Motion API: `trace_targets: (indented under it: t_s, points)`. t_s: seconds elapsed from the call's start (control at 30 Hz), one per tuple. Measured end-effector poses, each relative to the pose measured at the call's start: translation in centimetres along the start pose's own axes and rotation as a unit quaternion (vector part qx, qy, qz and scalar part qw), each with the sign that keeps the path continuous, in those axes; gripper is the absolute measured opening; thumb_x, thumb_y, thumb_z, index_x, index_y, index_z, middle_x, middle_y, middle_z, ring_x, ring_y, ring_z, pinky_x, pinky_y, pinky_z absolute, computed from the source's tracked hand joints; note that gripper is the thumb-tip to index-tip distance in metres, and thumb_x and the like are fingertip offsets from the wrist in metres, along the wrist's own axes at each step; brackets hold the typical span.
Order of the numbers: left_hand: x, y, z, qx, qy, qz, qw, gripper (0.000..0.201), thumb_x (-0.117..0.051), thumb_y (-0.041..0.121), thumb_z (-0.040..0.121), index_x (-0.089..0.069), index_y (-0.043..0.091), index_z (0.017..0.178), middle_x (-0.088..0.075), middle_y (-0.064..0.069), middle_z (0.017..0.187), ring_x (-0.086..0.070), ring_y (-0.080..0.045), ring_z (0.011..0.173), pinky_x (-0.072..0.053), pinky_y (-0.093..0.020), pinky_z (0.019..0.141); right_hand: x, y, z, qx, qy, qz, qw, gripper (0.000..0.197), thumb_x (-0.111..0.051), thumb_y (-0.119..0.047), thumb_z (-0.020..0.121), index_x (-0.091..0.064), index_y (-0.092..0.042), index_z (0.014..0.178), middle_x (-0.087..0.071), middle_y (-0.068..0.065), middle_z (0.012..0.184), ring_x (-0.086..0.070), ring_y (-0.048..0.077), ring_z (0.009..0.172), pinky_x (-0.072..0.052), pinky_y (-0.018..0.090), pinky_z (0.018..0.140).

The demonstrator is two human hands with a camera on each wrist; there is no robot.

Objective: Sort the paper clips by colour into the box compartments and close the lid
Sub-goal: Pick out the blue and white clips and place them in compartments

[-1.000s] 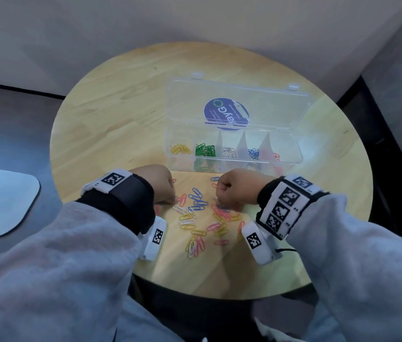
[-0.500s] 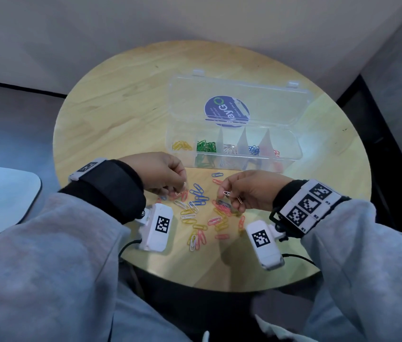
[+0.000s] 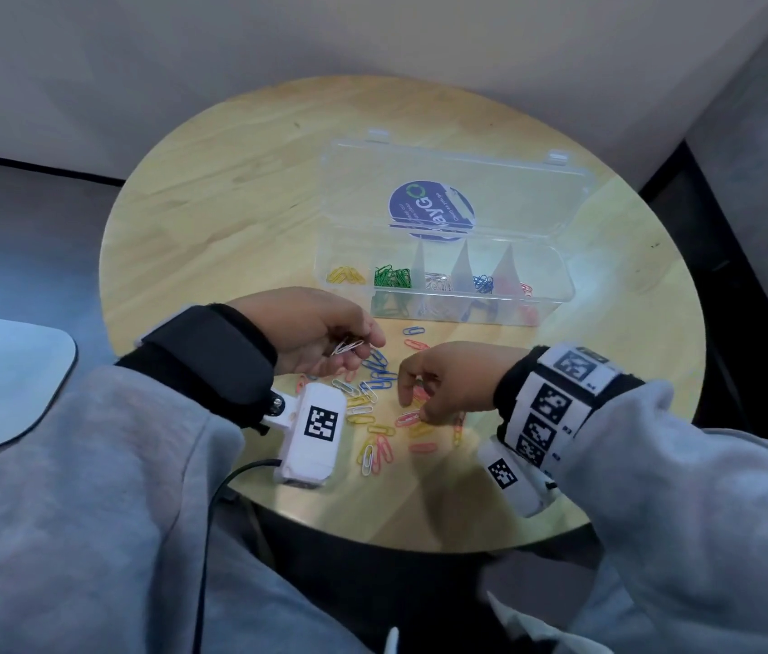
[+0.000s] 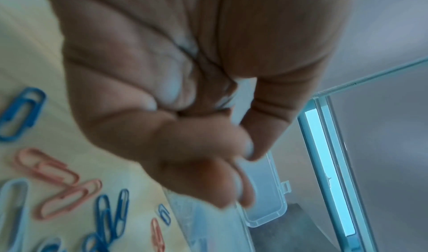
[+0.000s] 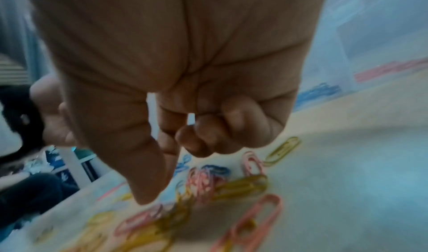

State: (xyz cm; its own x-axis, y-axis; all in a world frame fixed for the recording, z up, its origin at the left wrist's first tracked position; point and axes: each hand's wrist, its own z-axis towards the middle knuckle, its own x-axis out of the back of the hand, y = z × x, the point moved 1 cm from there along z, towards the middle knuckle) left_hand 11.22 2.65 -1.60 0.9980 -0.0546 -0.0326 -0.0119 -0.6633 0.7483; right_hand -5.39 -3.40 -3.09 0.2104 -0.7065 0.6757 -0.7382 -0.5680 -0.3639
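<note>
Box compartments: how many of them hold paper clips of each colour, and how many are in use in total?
yellow paper clips: 1 compartment
green paper clips: 1 compartment
white paper clips: 1 compartment
blue paper clips: 1 compartment
red paper clips: 1 compartment
Total: 5 compartments of the clear box in use

loose clips [image 3: 384, 417] on table [image 3: 240, 191], box [image 3: 443, 276] behind

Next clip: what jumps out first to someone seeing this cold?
A scatter of coloured paper clips lies on the round wooden table between the hands. Behind it sits the clear box, lid open, partly sorted by colour. The left hand holds white clips.
</note>
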Motion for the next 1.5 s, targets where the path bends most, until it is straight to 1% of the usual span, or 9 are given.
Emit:
trace_targets:
  t_s: [0.07, 0.17, 0.23, 0.47, 0.57, 0.67, 0.83, 1.13, 1.5]
  points:
    - [-0.3, -0.1, -0.1, 0.002, 0.029, 0.118, 0.993, 0.006, -0.053, 0.006, 0.082, -0.055, 0.005, 0.075, -0.052, -0.003, 0.054, -0.043, -0.013, 0.043, -0.034, -0.017, 0.041, -0.4, -0.3, 0.1, 0.012, 0.011, -0.029, 0.999, 0.021, -0.061, -0.010, 0.079, -0.061, -0.026, 0.093, -0.043, -0.009, 0.064, -0.041, 0.005, 0.056, -0.036, 0.023, 0.055]
    - [-0.2, -1.0, 0.3, 0.002, 0.087, 0.370, 0.925, 0.017, -0.061, 0.016, 0.075, -0.063, 0.004, 0.086, -0.059, -0.005, 0.070, -0.049, -0.021, 0.056, -0.047, -0.029, 0.062, -0.5, -0.5, 0.4, 0.022, 0.020, -0.057, 0.998, 0.015, -0.063, -0.014, 0.081, -0.065, -0.021, 0.093, -0.042, -0.010, 0.063, -0.040, 0.002, 0.056, -0.033, 0.019, 0.052]
    - [-0.3, -1.2, 0.1, 0.004, 0.118, 0.418, 0.901, 0.013, -0.060, 0.017, 0.075, -0.065, 0.014, 0.087, -0.062, 0.000, 0.073, -0.057, -0.022, 0.061, -0.051, -0.033, 0.073, -0.6, -0.5, 0.5, 0.021, 0.026, -0.068, 0.997, 0.008, -0.062, -0.014, 0.081, -0.062, -0.022, 0.085, -0.044, -0.011, 0.063, -0.041, 0.002, 0.057, -0.034, 0.019, 0.053]
    - [-0.9, -1.0, -0.1, -0.014, 0.149, 0.491, 0.858, 0.012, -0.055, 0.012, 0.080, -0.059, 0.023, 0.075, -0.050, 0.012, 0.054, -0.047, -0.006, 0.051, -0.034, -0.019, 0.053, -0.7, 0.0, 0.5, 0.006, 0.019, -0.046, 0.999, 0.005, -0.062, -0.015, 0.081, -0.061, -0.017, 0.076, -0.055, -0.008, 0.060, -0.051, 0.011, 0.060, -0.045, 0.025, 0.062]
    - [-1.0, -1.2, 0.4, -0.008, 0.125, 0.508, 0.852, 0.011, -0.059, 0.013, 0.081, -0.059, 0.024, 0.081, -0.049, 0.010, 0.059, -0.044, -0.005, 0.050, -0.033, -0.018, 0.050, -0.3, 0.5, 0.1, -0.006, 0.024, -0.008, 1.000, 0.011, -0.064, -0.015, 0.079, -0.059, -0.018, 0.071, -0.054, -0.012, 0.047, -0.048, 0.000, 0.048, -0.042, 0.016, 0.055]
    - [-1.1, -1.1, 0.8, 0.000, 0.098, 0.515, 0.852, 0.012, -0.063, 0.012, 0.080, -0.060, 0.023, 0.084, -0.049, 0.009, 0.062, -0.043, -0.005, 0.049, -0.033, -0.018, 0.048, 0.5, 1.1, -0.4, -0.025, 0.049, 0.031, 0.998, 0.019, -0.068, -0.018, 0.077, -0.056, -0.022, 0.062, -0.050, -0.011, 0.050, -0.044, 0.001, 0.048, -0.033, 0.014, 0.050]
    - [-1.4, -1.2, 1.1, 0.011, 0.089, 0.522, 0.848, 0.009, -0.063, 0.011, 0.082, -0.062, 0.020, 0.084, -0.049, 0.007, 0.061, -0.042, -0.007, 0.049, -0.034, -0.017, 0.047, 1.7, 1.6, -0.7, -0.025, 0.049, 0.141, 0.988, 0.016, -0.066, -0.015, 0.078, -0.057, -0.021, 0.066, -0.054, -0.006, 0.057, -0.043, 0.008, 0.049, -0.037, 0.017, 0.051]
    - [-1.2, -1.3, 1.1, -0.011, 0.091, 0.531, 0.843, 0.014, -0.065, 0.013, 0.081, -0.057, 0.024, 0.083, -0.048, 0.009, 0.063, -0.040, -0.005, 0.047, -0.030, -0.018, 0.046, 0.9, 2.3, 0.3, -0.015, 0.031, 0.430, 0.902, 0.026, -0.048, 0.014, 0.085, -0.059, -0.009, 0.082, -0.053, 0.003, 0.055, -0.045, 0.007, 0.037, -0.035, 0.015, 0.036]
    - [-1.1, -1.3, 0.9, -0.019, 0.107, 0.542, 0.834, 0.015, -0.061, 0.010, 0.080, -0.054, 0.023, 0.082, -0.046, 0.008, 0.060, -0.041, -0.005, 0.046, -0.029, -0.018, 0.044, 0.0, 1.7, 1.1, -0.079, 0.026, 0.553, 0.829, 0.023, -0.037, -0.004, 0.094, -0.050, -0.008, 0.074, -0.043, 0.005, 0.062, -0.051, 0.009, 0.040, -0.042, 0.016, 0.037]
